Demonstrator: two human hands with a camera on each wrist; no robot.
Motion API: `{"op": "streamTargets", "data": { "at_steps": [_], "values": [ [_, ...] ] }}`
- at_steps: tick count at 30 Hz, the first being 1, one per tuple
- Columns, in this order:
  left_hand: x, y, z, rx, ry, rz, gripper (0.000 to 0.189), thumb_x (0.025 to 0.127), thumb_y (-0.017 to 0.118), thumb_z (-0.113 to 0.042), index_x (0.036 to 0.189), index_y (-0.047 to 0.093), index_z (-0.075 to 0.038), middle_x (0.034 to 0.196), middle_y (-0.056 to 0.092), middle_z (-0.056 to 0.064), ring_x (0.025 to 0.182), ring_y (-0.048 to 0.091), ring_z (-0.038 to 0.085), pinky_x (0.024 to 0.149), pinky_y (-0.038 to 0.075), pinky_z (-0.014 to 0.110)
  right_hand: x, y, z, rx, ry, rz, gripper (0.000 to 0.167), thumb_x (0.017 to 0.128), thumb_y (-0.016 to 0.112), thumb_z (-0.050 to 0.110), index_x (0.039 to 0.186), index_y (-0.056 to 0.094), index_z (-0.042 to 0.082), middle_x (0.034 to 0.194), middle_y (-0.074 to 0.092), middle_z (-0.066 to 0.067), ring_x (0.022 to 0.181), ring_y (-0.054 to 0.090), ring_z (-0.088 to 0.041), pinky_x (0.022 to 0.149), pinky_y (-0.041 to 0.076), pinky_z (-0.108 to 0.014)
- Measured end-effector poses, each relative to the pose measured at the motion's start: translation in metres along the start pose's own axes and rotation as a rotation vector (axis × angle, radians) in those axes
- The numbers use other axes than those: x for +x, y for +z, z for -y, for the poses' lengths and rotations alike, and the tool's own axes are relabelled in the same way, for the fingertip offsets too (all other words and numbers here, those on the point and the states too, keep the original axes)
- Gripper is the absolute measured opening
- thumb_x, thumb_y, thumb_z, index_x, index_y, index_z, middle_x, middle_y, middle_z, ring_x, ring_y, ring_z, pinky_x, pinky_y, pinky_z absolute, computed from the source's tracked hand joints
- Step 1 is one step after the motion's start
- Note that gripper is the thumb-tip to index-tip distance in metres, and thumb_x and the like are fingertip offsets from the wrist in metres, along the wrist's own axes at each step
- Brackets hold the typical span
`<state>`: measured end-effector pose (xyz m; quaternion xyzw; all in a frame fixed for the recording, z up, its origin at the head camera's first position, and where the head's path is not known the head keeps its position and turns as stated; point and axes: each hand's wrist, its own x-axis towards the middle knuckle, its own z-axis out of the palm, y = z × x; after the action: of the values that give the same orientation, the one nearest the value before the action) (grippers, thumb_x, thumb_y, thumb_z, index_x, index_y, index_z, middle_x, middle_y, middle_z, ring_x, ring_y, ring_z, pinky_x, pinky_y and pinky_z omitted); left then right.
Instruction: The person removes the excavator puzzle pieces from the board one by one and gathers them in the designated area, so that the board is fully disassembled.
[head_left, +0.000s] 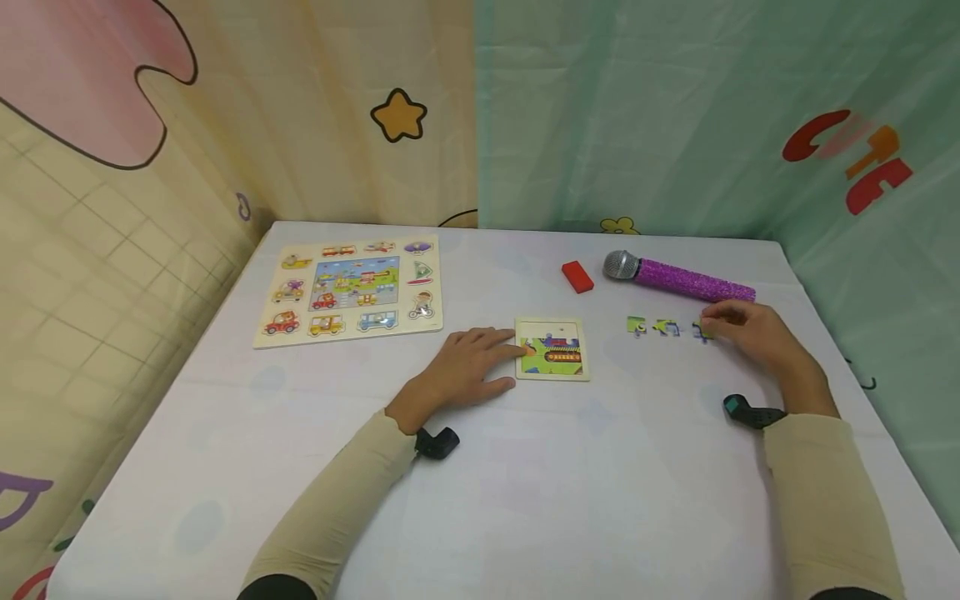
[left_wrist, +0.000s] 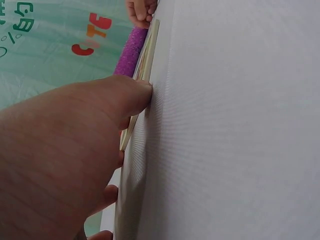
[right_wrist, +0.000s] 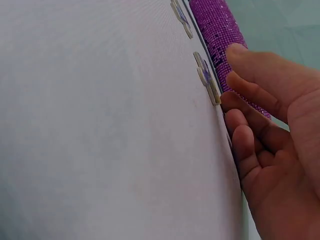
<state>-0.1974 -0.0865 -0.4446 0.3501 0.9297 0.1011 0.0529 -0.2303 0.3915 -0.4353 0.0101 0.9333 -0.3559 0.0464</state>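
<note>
In the head view my left hand (head_left: 476,367) lies at the left edge of a small square puzzle board (head_left: 552,320), partly filled with a picture of a tracked vehicle on green. Its index fingertip rests on the board's edge, with the other fingers spread. My right hand (head_left: 753,333) is at the right end of a row of small jigsaw pieces; its fingertips touch the rightmost piece (head_left: 702,331). Two more pieces, the middle piece (head_left: 666,327) and the left piece (head_left: 636,325), lie beside it. In the right wrist view my right hand's fingers are loosely bent beside a piece (right_wrist: 207,77).
Behind the right hand lies a glittery purple microphone (head_left: 686,279), with a red block (head_left: 577,277) to its left. A larger vehicle picture board (head_left: 352,327) lies at the back left of the white table (head_left: 570,500). Curtains hang behind the table.
</note>
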Motion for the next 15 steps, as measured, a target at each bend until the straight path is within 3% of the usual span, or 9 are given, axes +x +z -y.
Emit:
{"op": "streamTargets", "data": {
  "at_steps": [3, 6, 15],
  "values": [
    [0.0003, 0.0002, 0.0003, 0.000, 0.004, -0.001, 0.055, 0.100, 0.056, -0.051, 0.152, 0.045, -0.038, 0.162, 0.033, -0.003, 0.146, 0.030, 0.025, 0.111, 0.029, 0.049, -0.0024, -0.0017, 0.0015, -0.058, -0.076, 0.050, 0.047, 0.095, 0.073, 0.037, 0.123, 0.068, 0.001, 0.119, 0.060, -0.019, 0.101, 0.047, -0.028, 0.085, 0.039, -0.036],
    [0.0000, 0.0000, 0.0003, 0.006, -0.001, 0.003, 0.055, 0.100, 0.056, -0.051, 0.153, 0.045, -0.039, 0.162, 0.033, -0.003, 0.146, 0.029, 0.024, 0.111, 0.029, 0.049, -0.0012, -0.0012, 0.0026, -0.092, -0.126, 0.074, 0.042, 0.094, 0.075, 0.032, 0.120, 0.069, 0.000, 0.121, 0.058, -0.019, 0.100, 0.046, -0.028, 0.080, 0.038, -0.033],
    [-0.0007, 0.0000, -0.0001, 0.004, -0.005, 0.002, 0.055, 0.100, 0.056, -0.051, 0.153, 0.044, -0.039, 0.162, 0.033, -0.004, 0.146, 0.029, 0.025, 0.111, 0.030, 0.049, 0.0002, 0.0022, 0.0009, -0.040, -0.113, 0.067, 0.043, 0.096, 0.073, 0.030, 0.124, 0.066, -0.001, 0.123, 0.054, -0.018, 0.104, 0.046, -0.028, 0.081, 0.037, -0.031]
  ]
}}
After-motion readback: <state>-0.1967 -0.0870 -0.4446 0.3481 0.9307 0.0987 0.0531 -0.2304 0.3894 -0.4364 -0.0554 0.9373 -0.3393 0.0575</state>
